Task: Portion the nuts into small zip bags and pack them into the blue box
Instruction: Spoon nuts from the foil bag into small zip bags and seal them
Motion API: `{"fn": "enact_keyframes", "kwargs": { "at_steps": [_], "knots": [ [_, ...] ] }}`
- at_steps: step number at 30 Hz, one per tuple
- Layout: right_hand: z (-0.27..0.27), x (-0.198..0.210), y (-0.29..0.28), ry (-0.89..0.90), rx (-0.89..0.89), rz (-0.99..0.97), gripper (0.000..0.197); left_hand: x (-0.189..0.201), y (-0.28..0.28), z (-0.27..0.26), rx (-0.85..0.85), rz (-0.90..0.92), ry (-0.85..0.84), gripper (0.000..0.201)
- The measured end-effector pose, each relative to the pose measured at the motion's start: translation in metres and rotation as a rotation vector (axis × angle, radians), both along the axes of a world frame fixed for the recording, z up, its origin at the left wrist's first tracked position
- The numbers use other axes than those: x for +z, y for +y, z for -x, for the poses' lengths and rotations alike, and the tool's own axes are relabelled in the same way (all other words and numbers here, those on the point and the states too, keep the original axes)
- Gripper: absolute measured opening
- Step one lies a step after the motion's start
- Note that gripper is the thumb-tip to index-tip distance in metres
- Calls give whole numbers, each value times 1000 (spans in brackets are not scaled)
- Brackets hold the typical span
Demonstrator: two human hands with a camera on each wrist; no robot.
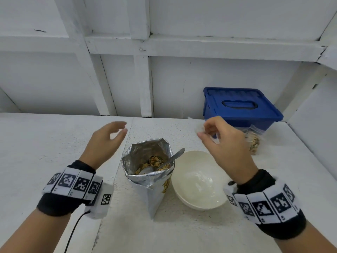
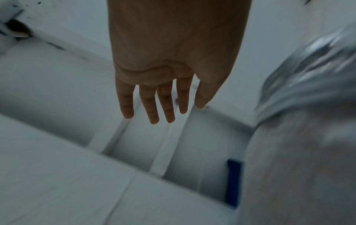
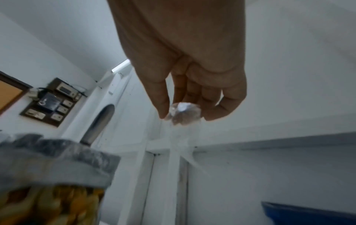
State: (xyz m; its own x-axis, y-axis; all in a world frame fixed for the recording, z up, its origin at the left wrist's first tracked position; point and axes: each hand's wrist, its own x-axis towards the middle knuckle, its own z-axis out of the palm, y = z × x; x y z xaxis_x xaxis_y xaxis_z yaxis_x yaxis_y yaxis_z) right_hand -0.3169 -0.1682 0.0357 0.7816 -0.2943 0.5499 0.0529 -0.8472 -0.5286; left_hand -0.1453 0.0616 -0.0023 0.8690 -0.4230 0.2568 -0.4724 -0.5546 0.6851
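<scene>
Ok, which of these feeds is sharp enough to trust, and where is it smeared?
Head view: mostly sharp, the foil nut bag and blue box read clearly, only the right hand is blurred. Left wrist view: dim, left hand in shadow, foil smeared at right. Right wrist view: hand backlit, the pinched clear zip bag glares and blurs.

Left hand raised, fingers loosely spread; right hand raised, thumb and fingertips pinched together

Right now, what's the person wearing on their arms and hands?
The left hand and right hand are bare. Each forearm is bare, with a black wristband ringed by white blocks printed with black square markers. A thin black cable trails from the left one.
</scene>
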Motion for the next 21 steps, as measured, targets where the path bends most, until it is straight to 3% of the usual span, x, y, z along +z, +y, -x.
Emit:
{"fn": "enact_keyframes", "kwargs": {
  "at_steps": [3,9,11,16,21],
  "knots": [
    [-10,6,22,-114,97,-31,9,42,-15,34,-154,66,-78,43],
    [-24,5,58,-202,245,-140,21,57,-30,76,-310,242,98,85],
    [-25,4,63,-209,294,-172,17,55,-32,83,-283,354,129,84],
    [-21,1,64,-118,421,-246,16,52,-25,84,-245,502,135,59],
    [-11,13,58,-21,449,-530,14,50,-16,79,-297,359,-72,53]
  ]
}}
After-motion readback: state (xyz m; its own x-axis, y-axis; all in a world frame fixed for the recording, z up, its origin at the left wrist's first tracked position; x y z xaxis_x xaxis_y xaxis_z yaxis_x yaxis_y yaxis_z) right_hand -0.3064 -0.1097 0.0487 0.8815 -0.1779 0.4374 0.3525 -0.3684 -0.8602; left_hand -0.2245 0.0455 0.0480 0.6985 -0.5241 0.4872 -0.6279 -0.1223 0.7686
